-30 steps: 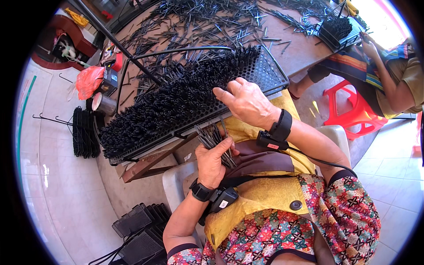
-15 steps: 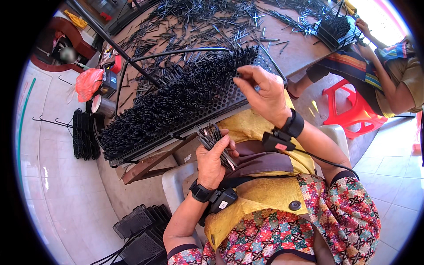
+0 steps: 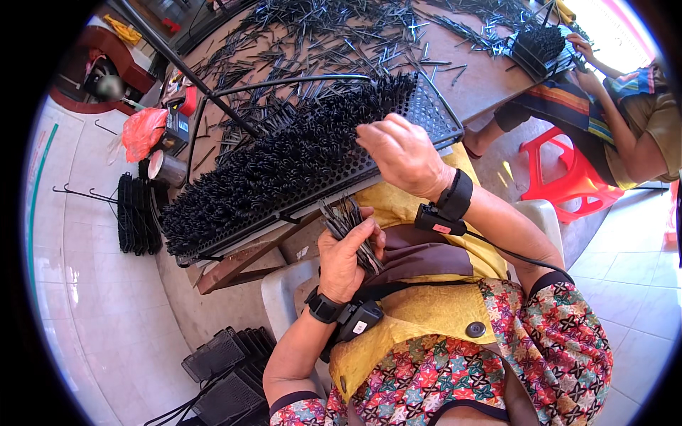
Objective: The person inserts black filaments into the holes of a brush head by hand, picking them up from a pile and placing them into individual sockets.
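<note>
In my left hand (image 3: 342, 261), the fingers are wrapped round a bundle of thin dark strips (image 3: 346, 219), held just below the near edge of a long perforated black rack (image 3: 432, 113). Dense black looped strips (image 3: 277, 156) stand upright across most of that rack, leaving bare holes at its right end and along the near side. Above the rack's near right part is my right hand (image 3: 408, 157), with the fingers curled together by the edge of the looped strips. Whatever its fingertips may hold is too small or hidden to make out.
Loose dark strips (image 3: 305, 35) lie scattered over the brown table (image 3: 490, 85). At the right a co-worker (image 3: 625, 128) handles a smaller rack (image 3: 540, 46) near a red stool (image 3: 561, 170). Black racks (image 3: 227, 383) stack on the floor; a metal can (image 3: 167, 169) stands at left.
My right hand has moved left and slightly down along the rack, its fingers more curled. My left hand keeps the bundle in nearly the same place.
</note>
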### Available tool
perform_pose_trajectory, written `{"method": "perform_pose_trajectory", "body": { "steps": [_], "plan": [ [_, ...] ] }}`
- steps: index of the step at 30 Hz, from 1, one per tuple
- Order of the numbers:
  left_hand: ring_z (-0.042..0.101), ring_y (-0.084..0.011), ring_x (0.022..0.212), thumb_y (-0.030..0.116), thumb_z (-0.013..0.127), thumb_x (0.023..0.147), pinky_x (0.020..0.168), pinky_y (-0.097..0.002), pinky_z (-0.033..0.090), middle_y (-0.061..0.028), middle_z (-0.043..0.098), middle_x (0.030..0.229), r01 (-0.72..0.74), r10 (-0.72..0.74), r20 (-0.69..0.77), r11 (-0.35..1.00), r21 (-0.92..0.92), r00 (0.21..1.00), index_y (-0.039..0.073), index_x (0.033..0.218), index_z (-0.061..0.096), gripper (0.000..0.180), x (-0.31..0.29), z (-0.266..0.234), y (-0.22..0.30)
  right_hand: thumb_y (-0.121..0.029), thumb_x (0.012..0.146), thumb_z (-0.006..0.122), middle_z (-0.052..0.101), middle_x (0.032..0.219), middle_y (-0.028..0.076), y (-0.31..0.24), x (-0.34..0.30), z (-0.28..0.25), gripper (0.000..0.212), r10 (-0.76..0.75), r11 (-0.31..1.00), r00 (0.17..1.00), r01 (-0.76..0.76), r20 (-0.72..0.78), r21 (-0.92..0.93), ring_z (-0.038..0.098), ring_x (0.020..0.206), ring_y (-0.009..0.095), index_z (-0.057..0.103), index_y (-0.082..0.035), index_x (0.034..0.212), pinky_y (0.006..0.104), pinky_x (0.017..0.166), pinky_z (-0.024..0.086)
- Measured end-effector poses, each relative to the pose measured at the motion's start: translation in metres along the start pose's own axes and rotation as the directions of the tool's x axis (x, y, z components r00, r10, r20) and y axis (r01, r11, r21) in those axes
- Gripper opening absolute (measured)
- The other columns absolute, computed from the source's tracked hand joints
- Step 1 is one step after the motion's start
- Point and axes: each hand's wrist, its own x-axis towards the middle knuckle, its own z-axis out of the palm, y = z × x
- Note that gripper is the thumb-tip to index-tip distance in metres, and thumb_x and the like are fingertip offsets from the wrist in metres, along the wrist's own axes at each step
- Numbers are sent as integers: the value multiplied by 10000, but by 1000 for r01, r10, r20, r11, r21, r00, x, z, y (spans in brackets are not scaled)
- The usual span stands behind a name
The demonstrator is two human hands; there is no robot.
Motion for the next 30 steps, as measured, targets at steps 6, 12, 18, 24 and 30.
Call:
{"method": "perform_pose_trajectory", "body": {
  "steps": [6, 12, 18, 24, 30],
  "plan": [
    [590, -169, 632, 43, 601, 835, 454, -257, 458, -90, 594, 751, 23, -22, 32, 999, -23, 999, -23, 995, 568, 176, -1, 1, 2, -84, 725, 670, 509, 711, 101, -14, -15, 0, 337, 182, 983, 953, -181, 242, -30, 521, 669, 280, 565, 6, 1032, 392, 571, 449],
    [601, -169, 615, 54, 605, 837, 472, -259, 471, -96, 612, 762, 18, -22, 114, 999, 34, 993, -17, 956, 574, 142, -1, 0, 3, -2, 740, 664, 669, 796, 109, -42, -21, -18, 260, 442, 489, 675, -733, 590, 473, 625, 701, 110, 608, 29, 992, 230, 622, 496],
    [623, -179, 643, 62, 601, 844, 561, -278, 529, -110, 628, 783, 7, -6, -11, 994, 105, 1000, -21, 960, 562, 149, -4, 6, 4, 12, 730, 689, 652, 744, 43, -35, -23, -20, 226, 598, 139, 461, -866, 656, 481, 579, 652, 43, 617, 45, 942, 195, 559, 463],
    [632, -194, 651, 61, 611, 840, 567, -301, 546, -124, 630, 793, -19, 31, -100, 993, 119, 995, -24, 959, 546, 161, -1, -1, 1, -34, 711, 704, 629, 646, 44, -28, -18, -26, 125, 714, 102, 409, -863, 568, 494, 558, 583, 55, 644, 41, 790, 207, 520, 454],
    [631, -194, 669, 60, 612, 839, 569, -313, 556, -124, 631, 801, -24, 32, -125, 998, 65, 992, -17, 951, 542, 153, 0, -2, -1, -18, 704, 699, 610, 703, 91, -25, 0, -22, 134, 585, 767, 808, -526, -65, 368, 587, 574, 158, 627, 7, 815, 268, 540, 469]
  ]
}}
